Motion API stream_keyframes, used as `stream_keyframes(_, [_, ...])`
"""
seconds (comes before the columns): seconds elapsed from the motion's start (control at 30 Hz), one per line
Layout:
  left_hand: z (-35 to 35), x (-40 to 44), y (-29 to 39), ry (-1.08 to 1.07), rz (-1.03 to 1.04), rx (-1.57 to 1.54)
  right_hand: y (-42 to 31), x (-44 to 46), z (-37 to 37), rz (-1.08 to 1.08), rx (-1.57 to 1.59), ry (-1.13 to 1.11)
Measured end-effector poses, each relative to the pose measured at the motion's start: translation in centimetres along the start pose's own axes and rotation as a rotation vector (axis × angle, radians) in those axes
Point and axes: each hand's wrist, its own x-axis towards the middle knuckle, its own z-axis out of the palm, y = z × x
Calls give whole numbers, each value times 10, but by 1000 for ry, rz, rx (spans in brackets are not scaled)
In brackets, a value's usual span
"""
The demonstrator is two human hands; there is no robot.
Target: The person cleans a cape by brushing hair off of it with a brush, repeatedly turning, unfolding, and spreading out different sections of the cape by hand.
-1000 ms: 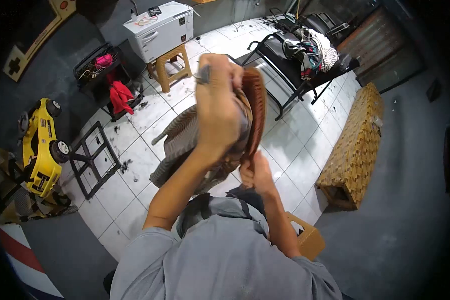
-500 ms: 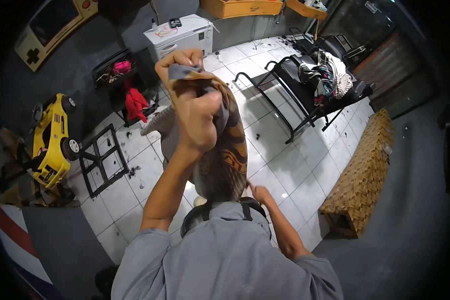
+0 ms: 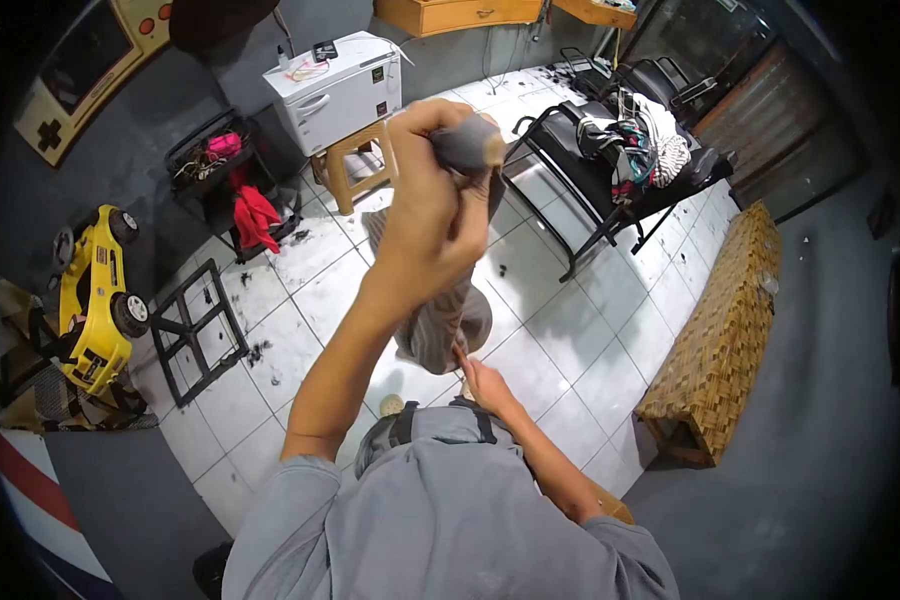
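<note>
A patterned grey-brown cloth point(image 3: 433, 335) hangs in front of my body, bunched into a narrow fold. Raised high at the centre, my left hand point(image 3: 435, 195) is closed round its upper end, and a grey and tan bit pokes out of the fist. Lower down, near my waist, my right hand point(image 3: 485, 383) is closed at the cloth's lower part, fingers partly hidden by it.
A white chest point(image 3: 340, 95) stands on a brown stool point(image 3: 342, 190). Black chairs point(image 3: 610, 180) hold a pile of clothes point(image 3: 645, 145). A woven box point(image 3: 715, 345) is on the right, a yellow toy car point(image 3: 98, 295) and black frame point(image 3: 200, 335) on the left.
The cloth went from spread wide to a narrow hanging bunch. My right hand moved away from it, then back in to its lower part. My left hand stayed raised, gripping its top.
</note>
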Motion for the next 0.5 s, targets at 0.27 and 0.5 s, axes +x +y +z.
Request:
stream_keyframes(0.27, [6,7,4,70,-74,269,158,-19,2,501,-172,-26])
stream_keyframes(0.5, [33,-3,-4,-139,-242,311,-106,-12,-130,-56,1172,405])
